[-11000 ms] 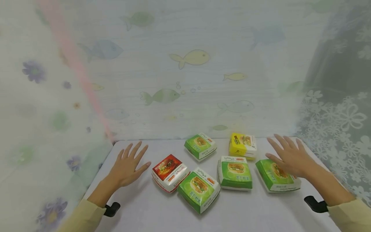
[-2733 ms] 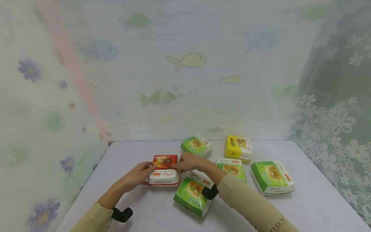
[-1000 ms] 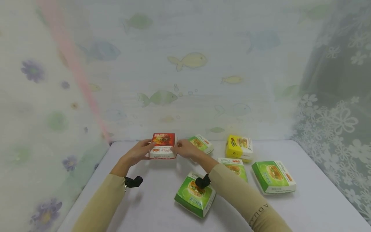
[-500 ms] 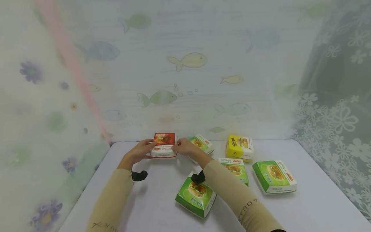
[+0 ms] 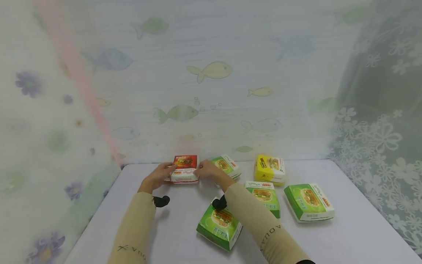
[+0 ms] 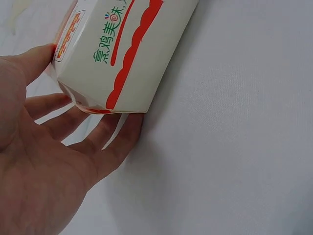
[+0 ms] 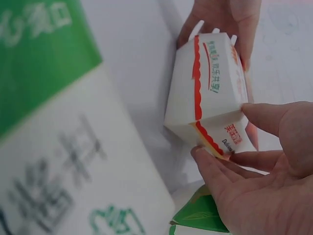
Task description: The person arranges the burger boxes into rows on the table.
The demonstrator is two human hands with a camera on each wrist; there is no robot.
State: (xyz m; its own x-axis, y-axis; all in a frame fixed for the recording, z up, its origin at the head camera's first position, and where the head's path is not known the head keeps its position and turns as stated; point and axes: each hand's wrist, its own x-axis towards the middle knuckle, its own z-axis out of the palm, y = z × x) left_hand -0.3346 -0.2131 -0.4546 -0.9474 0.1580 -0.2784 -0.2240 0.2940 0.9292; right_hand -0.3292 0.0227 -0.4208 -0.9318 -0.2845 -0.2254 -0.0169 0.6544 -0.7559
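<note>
While both hands kept their hold on it, the red burger box (image 5: 184, 169) had travelled from the middle of the white table (image 5: 346, 238) out to about eleven o'clock, close to the fish-print backdrop (image 5: 211, 73), and now sat on or just above the cloth there; a second earlier it was carried visibly higher. By my reading the box was being set down at the far edge. The left hand (image 5: 157, 176) pinched its left side, thumb (image 6: 29, 61) on the upper edge and fingers (image 6: 105, 142) curled under the base. The right hand (image 5: 207, 171) pinched the opposite side the same way, thumb (image 7: 274, 120) above and fingers (image 7: 215, 169) below. At one o'clock stood a green box (image 5: 226, 165) just beside the right hand, then a yellow box (image 5: 269, 169). Three more green boxes (image 5: 262, 193) (image 5: 308, 202) (image 5: 219, 226) lay nearer, between three and six o'clock. Every box was closed, so their contents could not be told.
</note>
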